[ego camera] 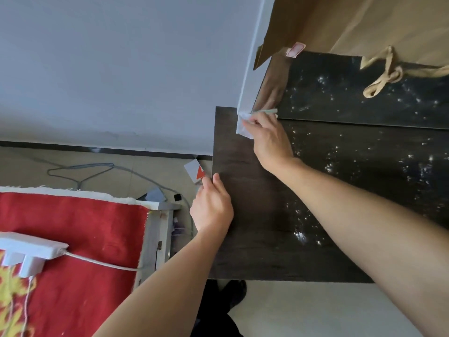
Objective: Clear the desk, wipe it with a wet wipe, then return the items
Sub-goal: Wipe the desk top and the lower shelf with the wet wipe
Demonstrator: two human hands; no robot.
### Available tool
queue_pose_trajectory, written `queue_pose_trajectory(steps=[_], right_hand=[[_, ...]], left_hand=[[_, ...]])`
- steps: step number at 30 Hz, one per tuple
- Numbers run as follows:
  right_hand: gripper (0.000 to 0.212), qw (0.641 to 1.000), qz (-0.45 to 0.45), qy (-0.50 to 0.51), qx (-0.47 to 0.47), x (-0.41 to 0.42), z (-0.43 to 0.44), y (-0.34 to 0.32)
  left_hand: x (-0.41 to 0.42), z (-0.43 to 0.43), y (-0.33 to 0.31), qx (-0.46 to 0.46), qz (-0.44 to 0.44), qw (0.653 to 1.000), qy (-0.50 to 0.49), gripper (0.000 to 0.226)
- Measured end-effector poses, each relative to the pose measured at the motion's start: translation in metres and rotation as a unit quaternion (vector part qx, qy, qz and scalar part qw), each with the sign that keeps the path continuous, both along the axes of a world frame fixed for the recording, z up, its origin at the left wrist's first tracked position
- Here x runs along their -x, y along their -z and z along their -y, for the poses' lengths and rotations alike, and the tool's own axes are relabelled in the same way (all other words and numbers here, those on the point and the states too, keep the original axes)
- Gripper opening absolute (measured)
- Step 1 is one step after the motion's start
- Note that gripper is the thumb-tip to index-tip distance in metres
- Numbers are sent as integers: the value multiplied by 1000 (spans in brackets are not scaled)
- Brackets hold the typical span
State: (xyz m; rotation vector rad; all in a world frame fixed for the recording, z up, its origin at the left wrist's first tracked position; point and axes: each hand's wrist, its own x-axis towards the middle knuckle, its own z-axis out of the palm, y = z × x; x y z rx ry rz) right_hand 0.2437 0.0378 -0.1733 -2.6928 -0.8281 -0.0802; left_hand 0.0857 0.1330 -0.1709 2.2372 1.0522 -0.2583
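Observation:
The dark wooden desk (255,239) fills the middle right of the head view. My right hand (269,139) presses a white wet wipe (243,126) onto the desk's far left corner, against the white wall edge. My left hand (211,207) rests at the desk's left edge, fingers closed on a small white wrapper with a red mark (195,172), held just beyond the edge. A glossy black panel (352,93) stands along the back of the desk.
A brown paper bag (352,23) with a rope handle (386,74) sits at the back right on the black panel. On the left is a bed with a red cloth (73,239) and a white power strip (29,251). Cables (97,169) lie on the tiled floor.

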Motion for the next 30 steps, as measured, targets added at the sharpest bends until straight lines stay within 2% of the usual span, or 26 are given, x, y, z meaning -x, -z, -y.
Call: queue_pose_trajectory(steps=[2,4,6,9,11,15,19,21,23,25,26,28,30], right_hand=[[45,999,4,45,-9,-3,32,0],[44,996,-5,88,20,-10,72,-7],[35,993,-17,109,30,-18,103,-15],[26,982,-32,182,-45,-24,98,-16],[33,972,-41,211,-93,-20,73,-12],[26,983,-65,140,-97,-13,36,-7],[23,992,-115,32,-40,11,59,-20],[25,977,-212,-21,-9,53,89,-35],[26,941,-331,-74,17,94,113,-57],[30,916,-379,-104,78,92,119,-69],[30,925,-359,-92,77,76,112,-71],[29,970,-244,-8,13,34,83,-66],[29,978,-162,110,-67,2,43,-57]], left_hand=[[0,0,-1,-1,-3,1000,1,49],[-1,0,-1,2,-1,1000,2,49],[-1,0,-2,4,1,1000,2,49],[-2,1,-4,2,-2,1000,3,48],[-2,2,-5,0,1,1000,3,49],[-1,2,-5,-3,3,1000,2,48],[0,2,-7,0,1,1000,1,49],[0,2,-8,6,1,1000,-1,48],[0,2,-9,6,3,1000,-2,47],[0,3,-9,2,4,1000,-1,47],[0,3,-10,1,2,1000,0,47],[0,3,-11,1,1,1000,0,47],[-1,3,-10,-3,5,1000,-1,48]])
